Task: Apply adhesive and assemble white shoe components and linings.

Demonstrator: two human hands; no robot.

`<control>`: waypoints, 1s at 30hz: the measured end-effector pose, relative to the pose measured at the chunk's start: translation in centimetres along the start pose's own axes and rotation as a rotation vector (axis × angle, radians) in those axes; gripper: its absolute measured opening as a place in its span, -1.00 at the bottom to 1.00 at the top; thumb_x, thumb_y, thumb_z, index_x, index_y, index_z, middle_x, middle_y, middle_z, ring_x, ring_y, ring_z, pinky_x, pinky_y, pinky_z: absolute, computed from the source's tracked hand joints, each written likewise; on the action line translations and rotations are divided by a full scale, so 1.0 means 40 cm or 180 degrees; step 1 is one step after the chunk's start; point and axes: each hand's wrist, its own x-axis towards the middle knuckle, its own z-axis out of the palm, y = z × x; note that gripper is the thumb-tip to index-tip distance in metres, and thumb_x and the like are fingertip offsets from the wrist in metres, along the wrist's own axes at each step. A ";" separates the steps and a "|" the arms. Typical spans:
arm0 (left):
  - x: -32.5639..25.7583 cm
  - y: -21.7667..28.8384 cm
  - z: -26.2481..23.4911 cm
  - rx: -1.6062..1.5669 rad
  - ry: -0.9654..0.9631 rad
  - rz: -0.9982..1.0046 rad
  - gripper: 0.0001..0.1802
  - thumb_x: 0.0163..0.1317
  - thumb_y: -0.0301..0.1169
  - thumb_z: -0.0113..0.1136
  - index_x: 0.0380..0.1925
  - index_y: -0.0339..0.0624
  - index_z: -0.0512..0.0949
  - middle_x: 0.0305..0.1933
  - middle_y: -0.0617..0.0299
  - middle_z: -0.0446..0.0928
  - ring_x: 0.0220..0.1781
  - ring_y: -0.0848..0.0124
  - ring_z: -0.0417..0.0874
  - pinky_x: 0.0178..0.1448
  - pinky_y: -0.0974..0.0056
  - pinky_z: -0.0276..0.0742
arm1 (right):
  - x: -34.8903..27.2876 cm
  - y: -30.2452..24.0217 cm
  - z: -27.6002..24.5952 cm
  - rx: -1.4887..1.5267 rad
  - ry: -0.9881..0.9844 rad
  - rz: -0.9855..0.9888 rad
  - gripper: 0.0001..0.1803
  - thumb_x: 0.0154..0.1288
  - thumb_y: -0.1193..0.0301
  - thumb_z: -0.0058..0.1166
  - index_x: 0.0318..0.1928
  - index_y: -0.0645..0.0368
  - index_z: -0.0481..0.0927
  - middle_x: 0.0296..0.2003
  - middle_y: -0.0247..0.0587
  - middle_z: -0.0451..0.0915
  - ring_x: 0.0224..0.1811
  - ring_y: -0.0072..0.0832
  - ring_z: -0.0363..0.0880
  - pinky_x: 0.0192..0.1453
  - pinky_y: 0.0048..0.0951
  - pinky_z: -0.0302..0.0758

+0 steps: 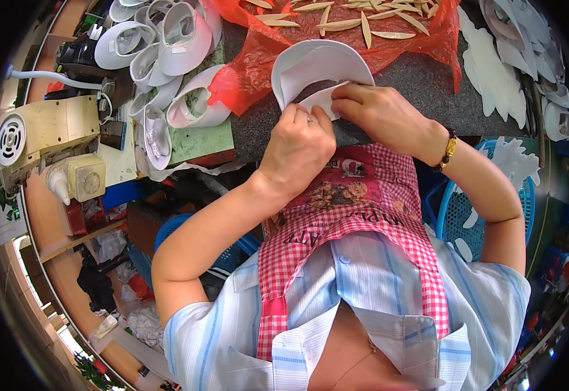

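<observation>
A white shoe upper (323, 55) is held up at the near part of the dark worktop, its rounded end pointing away from me and a curved opening in its middle. My left hand (300, 146) is closed on its near left edge, a ring showing on one finger. On the near right edge my right hand (388, 114) pinches the white material, fingers bent and pressed together. My fingertips hide part of the near edge. Just beyond the upper, cream pointed strips (392, 34) lie on a red plastic sheet (245, 75).
White uppers (186, 45) are heaped at the left, close to a beige machine (50, 130) with a round vent. Flat white cut pieces (493, 72) lie at the far right. A blue basket (525, 202) stands below the worktop on the right, holding more white pieces.
</observation>
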 end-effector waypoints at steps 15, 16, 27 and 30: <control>0.002 0.026 0.020 0.0146 0.0314 -0.0351 -0.73 -0.13 -0.51 0.11 -0.39 -0.51 0.56 -0.54 -0.04 0.55 -0.37 0.23 0.58 -0.14 0.29 0.51 | 0.039 0.012 -0.017 -0.0627 -0.0490 -0.0459 -0.90 0.01 0.48 0.06 -0.44 0.26 0.56 -0.42 -0.15 0.55 -0.35 -0.32 0.63 -0.30 -0.40 0.59; 0.002 0.028 0.020 0.0195 0.0396 -0.0315 -0.76 -0.13 -0.51 0.12 -0.43 -0.50 0.56 -0.56 -0.03 0.54 -0.38 0.24 0.58 -0.15 0.29 0.51 | 0.034 0.016 -0.019 -0.0233 -0.0443 -0.0225 -0.90 0.02 0.50 0.06 -0.42 0.27 0.53 -0.42 -0.13 0.54 -0.34 -0.28 0.63 -0.29 -0.38 0.60; 0.023 0.026 0.005 -0.0201 0.0050 -0.0717 -0.93 -0.11 -0.58 0.12 -0.55 -0.34 0.49 -0.60 0.05 0.49 -0.44 0.26 0.57 -0.09 0.25 0.56 | 0.037 -0.001 -0.015 -0.0512 -0.0473 -0.0362 -0.90 0.03 0.51 0.05 -0.43 0.31 0.53 -0.39 -0.13 0.54 -0.32 -0.28 0.64 -0.27 -0.38 0.62; 0.019 0.021 0.007 -0.0173 0.0097 -0.0734 -0.94 -0.09 -0.59 0.12 -0.54 -0.33 0.49 -0.58 0.05 0.49 -0.42 0.26 0.59 -0.08 0.25 0.56 | 0.042 -0.002 -0.010 -0.0734 -0.0505 -0.0415 -0.89 0.02 0.51 0.06 -0.43 0.31 0.52 -0.40 -0.13 0.53 -0.34 -0.29 0.63 -0.29 -0.39 0.62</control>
